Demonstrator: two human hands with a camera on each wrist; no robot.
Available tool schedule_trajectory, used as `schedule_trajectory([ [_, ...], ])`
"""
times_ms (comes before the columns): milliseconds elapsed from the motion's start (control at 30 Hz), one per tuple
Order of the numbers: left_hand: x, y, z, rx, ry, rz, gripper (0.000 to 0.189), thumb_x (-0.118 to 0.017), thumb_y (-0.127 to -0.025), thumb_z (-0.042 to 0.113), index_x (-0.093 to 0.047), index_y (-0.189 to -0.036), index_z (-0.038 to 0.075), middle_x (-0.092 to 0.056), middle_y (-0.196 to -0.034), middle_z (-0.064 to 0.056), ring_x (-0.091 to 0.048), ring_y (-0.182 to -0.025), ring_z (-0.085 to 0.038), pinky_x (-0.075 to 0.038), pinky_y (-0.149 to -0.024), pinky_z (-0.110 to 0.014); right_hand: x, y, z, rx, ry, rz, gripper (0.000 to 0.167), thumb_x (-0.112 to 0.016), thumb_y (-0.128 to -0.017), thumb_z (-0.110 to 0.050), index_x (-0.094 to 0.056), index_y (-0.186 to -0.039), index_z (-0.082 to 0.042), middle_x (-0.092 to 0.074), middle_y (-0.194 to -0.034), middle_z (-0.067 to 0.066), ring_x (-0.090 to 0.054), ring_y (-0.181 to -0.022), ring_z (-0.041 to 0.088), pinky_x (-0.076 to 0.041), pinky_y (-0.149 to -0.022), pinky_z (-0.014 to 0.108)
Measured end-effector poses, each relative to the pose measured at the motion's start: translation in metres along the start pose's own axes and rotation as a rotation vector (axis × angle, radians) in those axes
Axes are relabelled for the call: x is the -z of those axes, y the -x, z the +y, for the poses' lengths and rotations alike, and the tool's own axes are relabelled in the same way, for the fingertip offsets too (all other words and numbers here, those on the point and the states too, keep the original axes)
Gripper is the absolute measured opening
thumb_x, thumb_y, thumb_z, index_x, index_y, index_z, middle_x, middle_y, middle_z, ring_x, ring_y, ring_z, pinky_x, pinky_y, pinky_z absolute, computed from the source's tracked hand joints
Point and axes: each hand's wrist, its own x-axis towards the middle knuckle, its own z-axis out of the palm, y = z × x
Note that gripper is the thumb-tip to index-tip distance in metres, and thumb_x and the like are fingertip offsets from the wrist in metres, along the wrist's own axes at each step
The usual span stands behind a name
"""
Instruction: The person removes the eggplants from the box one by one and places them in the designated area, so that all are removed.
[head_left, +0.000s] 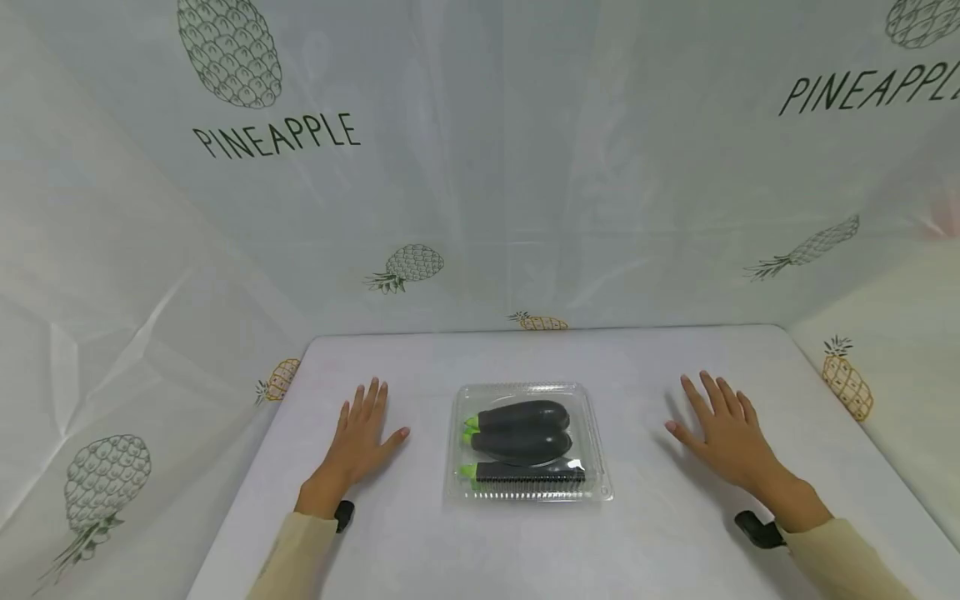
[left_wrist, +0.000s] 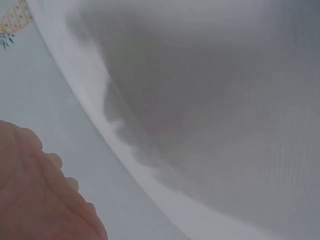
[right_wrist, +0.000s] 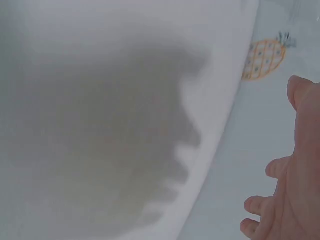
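Observation:
A clear plastic clamshell box [head_left: 592, 433] lies on the white table [head_left: 525, 550], between the two hands. Inside it are three dark eggplants [head_left: 525, 414] with bright green stem ends pointing left; the nearest one shows through the ridged front wall. To the left of the box, my left hand [head_left: 358, 446] is held palm down with fingers straight and thumb spread, holding nothing. My right hand [head_left: 731, 446] is on the other side, fingers spread and straight, also with nothing in it. Both wrist views show a palm and a hand's shadow on the white surface.
White sheeting [head_left: 525, 167] printed with pineapples and lettering hangs behind the table and along both sides. The table's far edge [head_left: 637, 328] runs just beyond the box. A dark wrist device [head_left: 759, 529] sits at the right wrist, another [head_left: 344, 516] at the left.

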Motion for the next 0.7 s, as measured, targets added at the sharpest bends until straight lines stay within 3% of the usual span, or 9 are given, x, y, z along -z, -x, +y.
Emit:
schedule_trajectory([
  [333, -0.008, 0.009, 0.023, -0.027, 0.075, -0.009, 0.097, -0.064, -0.101, 0.049, -0.015, -0.166, -0.005, -0.010, -0.174, -0.023, -0.006, -0.160, -0.050, -0.004, -0.129, -0.070, -0.001, 0.004, -0.037, 0.071, -0.008, 0.050, 0.087, -0.063, -0.103, -0.051, -0.026, -0.165, -0.002, -0.028, -0.164, 0.034, -0.026, -0.148, 0.058, -0.013, -0.125, 0.073],
  [700, -0.011, 0.024, 0.052, -0.109, 0.196, -0.028, 0.095, -0.065, -0.100, 0.045, -0.018, -0.165, -0.004, -0.018, -0.173, -0.022, -0.016, -0.158, -0.051, -0.013, -0.127, -0.072, 0.000, 0.016, -0.077, 0.089, -0.073, 0.060, 0.085, -0.067, -0.102, -0.047, -0.029, -0.165, -0.005, -0.035, -0.163, 0.030, -0.032, -0.147, 0.054, -0.011, -0.129, 0.067],
])
